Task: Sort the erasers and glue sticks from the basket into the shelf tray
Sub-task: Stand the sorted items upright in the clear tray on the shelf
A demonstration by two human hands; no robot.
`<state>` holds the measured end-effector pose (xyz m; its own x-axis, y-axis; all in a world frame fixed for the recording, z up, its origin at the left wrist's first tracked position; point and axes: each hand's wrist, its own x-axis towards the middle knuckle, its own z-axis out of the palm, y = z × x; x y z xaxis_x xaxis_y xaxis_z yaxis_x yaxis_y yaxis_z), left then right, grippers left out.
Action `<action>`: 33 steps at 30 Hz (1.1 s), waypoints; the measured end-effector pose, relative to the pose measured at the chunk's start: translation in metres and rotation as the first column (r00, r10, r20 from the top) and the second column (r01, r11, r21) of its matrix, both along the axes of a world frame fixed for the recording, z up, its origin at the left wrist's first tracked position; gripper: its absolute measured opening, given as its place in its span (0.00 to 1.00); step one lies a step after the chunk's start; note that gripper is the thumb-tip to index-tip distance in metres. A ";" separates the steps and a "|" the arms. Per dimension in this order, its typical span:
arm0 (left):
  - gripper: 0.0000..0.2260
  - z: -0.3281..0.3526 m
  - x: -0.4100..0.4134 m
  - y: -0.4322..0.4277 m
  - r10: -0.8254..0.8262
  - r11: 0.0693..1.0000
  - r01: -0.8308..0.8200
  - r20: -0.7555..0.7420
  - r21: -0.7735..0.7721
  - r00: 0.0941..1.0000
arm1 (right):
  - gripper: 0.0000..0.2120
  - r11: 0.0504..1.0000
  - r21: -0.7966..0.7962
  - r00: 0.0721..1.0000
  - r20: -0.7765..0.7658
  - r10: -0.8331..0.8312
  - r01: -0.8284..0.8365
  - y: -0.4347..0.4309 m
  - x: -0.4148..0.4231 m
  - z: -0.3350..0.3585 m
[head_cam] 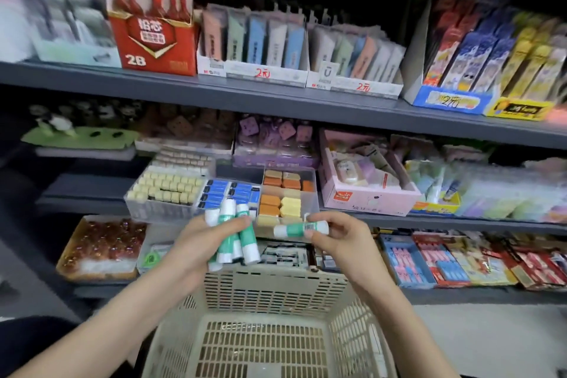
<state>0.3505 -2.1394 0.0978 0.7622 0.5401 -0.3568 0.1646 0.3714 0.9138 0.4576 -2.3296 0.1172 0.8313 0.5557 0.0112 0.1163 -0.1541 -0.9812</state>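
Observation:
My left hand (196, 242) grips a bundle of several green-and-white glue sticks (237, 242), held upright above the far rim of the beige slotted basket (270, 294). My right hand (334, 236) pinches one more glue stick (300, 228), lying sideways at the front of the clear shelf tray (316, 193). The tray holds cream erasers (165, 187), blue-wrapped erasers (233, 190) and orange and yellow erasers (280, 202) in separate compartments. The basket floor shows no items.
A pink box (365, 193) of small goods stands right of the tray. The grey upper shelf (276, 98) carries a red 2B lead box (153, 31) and card packs. Below, packaged stationery (460, 261) and a tray of brown beads (101, 245) fill the lower shelf.

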 end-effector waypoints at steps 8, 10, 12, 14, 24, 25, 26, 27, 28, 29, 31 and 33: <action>0.06 0.033 0.017 0.032 0.056 0.998 -0.055 0.101 -0.012 0.993 | 0.18 0.963 0.214 0.934 -0.278 0.224 -0.167 0.059 0.007 0.012; 0.05 0.035 0.022 0.037 0.053 0.998 -0.056 0.113 0.028 0.992 | 0.23 0.965 0.073 0.955 -0.144 0.261 -0.252 0.074 0.008 0.010; 0.08 0.038 0.027 0.042 0.027 0.997 -0.037 0.125 0.073 0.992 | 0.21 0.946 -0.048 0.945 0.044 0.323 -0.321 0.088 0.011 0.013; 0.08 0.040 0.032 0.048 0.026 0.995 -0.039 0.130 0.092 0.991 | 0.23 0.935 -0.120 0.918 0.182 0.351 -0.334 0.103 0.015 0.016; 0.06 0.029 0.044 0.087 0.148 0.987 -0.150 0.048 0.056 0.988 | 0.13 0.929 -0.363 0.950 0.310 0.045 0.074 0.196 0.090 0.008; 0.06 0.029 0.045 0.090 0.150 0.987 -0.152 0.043 0.051 0.988 | 0.11 0.889 -0.452 0.935 0.342 0.093 0.077 0.204 0.092 0.004; 0.06 0.029 0.046 0.093 0.150 0.987 -0.152 0.040 0.049 0.988 | 0.11 0.840 -0.537 0.919 0.366 0.148 0.079 0.210 0.094 0.001; 0.06 0.030 0.047 0.095 0.152 0.987 -0.154 0.039 0.048 0.988 | 0.11 0.798 -0.598 0.903 0.382 0.194 0.081 0.215 0.095 -0.002; 0.06 0.031 0.047 0.098 0.155 0.986 -0.157 0.038 0.051 0.987 | 0.11 0.769 -0.634 0.890 0.395 0.228 0.084 0.218 0.094 -0.004; 0.06 0.031 0.048 0.101 0.157 0.986 -0.159 0.041 0.056 0.987 | 0.10 0.752 -0.655 0.880 0.401 0.254 0.081 0.221 0.095 -0.006; 0.06 0.032 0.047 0.106 0.160 0.985 -0.162 0.048 0.052 0.986 | 0.08 0.730 -0.679 0.872 0.403 0.278 0.081 0.224 0.094 -0.006; 0.07 0.031 0.045 0.110 0.173 0.983 -0.176 0.044 0.049 0.984 | 0.07 0.722 -0.687 0.865 0.412 0.288 0.087 0.226 0.094 -0.004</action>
<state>0.3954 -2.0292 0.1290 0.6676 0.6831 -0.2961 0.0647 0.3429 0.9371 0.5520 -2.1037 0.1131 0.7615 0.6473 -0.0325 0.5726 -0.6955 -0.4341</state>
